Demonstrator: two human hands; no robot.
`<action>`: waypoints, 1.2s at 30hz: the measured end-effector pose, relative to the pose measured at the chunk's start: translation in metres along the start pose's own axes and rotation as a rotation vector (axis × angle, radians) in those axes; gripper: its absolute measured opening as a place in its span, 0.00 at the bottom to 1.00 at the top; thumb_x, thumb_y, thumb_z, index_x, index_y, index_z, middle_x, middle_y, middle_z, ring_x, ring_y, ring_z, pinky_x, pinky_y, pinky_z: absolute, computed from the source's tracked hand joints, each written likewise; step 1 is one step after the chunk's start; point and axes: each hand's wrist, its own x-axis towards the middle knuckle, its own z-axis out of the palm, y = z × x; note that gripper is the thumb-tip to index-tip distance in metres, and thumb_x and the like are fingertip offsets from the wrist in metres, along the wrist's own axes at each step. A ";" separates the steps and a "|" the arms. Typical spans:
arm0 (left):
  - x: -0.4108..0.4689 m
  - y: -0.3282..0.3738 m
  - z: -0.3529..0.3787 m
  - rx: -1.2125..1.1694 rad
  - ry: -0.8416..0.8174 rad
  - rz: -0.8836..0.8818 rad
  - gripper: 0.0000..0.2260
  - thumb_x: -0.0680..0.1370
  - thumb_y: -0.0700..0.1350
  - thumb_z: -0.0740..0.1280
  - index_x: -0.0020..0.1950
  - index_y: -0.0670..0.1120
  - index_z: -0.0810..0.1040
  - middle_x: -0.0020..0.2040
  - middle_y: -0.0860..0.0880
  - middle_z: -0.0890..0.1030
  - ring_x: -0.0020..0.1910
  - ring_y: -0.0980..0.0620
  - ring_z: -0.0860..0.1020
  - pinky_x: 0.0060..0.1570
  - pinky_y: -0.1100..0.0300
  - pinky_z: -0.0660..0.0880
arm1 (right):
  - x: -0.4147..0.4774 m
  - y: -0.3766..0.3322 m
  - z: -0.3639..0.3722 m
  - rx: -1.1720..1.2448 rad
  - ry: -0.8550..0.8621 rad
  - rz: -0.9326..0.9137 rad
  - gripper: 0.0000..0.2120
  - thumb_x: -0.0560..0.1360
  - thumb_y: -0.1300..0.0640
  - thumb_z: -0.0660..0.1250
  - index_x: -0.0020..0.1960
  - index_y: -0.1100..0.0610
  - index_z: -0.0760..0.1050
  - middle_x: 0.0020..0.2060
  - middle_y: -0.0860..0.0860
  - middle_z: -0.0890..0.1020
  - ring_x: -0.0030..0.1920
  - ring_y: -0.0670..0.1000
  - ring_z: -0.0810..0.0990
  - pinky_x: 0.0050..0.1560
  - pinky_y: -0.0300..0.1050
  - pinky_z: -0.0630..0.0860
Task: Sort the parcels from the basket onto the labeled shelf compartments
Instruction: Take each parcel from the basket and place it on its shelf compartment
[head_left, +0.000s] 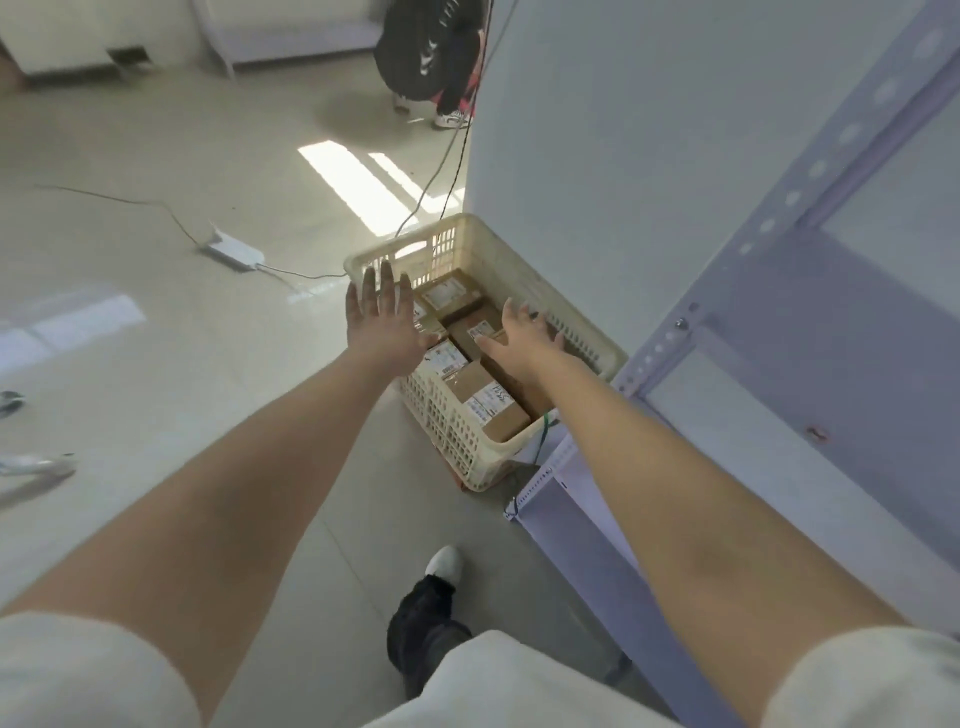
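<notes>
A cream plastic basket (582, 332) stands on the floor beside a white wall. Several brown cardboard parcels with white labels lie inside it, one near the front (483, 400) and one at the back (449, 296). My left hand (382, 319) hovers over the basket's left rim, fingers spread and empty. My right hand (522, 338) reaches over the middle parcels, fingers apart, holding nothing. The pale lilac metal shelf (769, 291) rises at the right, with its lower boards next to the basket.
A crouching person (431, 57) is at the far wall, with cables running down to the basket area. A white power adapter (231, 252) and its cord lie on the floor at the left. My own foot (444, 564) stands beside the shelf's corner.
</notes>
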 end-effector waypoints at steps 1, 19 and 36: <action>0.019 0.001 -0.007 0.001 -0.002 -0.003 0.38 0.80 0.64 0.49 0.78 0.45 0.33 0.76 0.43 0.29 0.75 0.43 0.31 0.70 0.45 0.29 | 0.015 0.003 -0.009 0.014 0.003 0.009 0.38 0.81 0.38 0.51 0.79 0.54 0.35 0.79 0.56 0.39 0.78 0.59 0.36 0.75 0.64 0.39; 0.279 0.060 -0.024 0.076 -0.295 0.248 0.38 0.80 0.64 0.49 0.77 0.44 0.32 0.77 0.42 0.32 0.76 0.41 0.34 0.74 0.42 0.35 | 0.196 0.085 -0.080 0.362 0.087 0.394 0.24 0.81 0.47 0.59 0.72 0.60 0.65 0.58 0.56 0.76 0.51 0.55 0.78 0.50 0.47 0.75; 0.382 0.117 0.115 0.127 -0.939 0.250 0.34 0.81 0.63 0.47 0.77 0.38 0.56 0.74 0.38 0.64 0.70 0.41 0.68 0.67 0.50 0.67 | 0.311 0.205 0.005 0.512 -0.049 0.694 0.29 0.81 0.50 0.61 0.78 0.59 0.57 0.75 0.58 0.65 0.72 0.59 0.67 0.68 0.50 0.67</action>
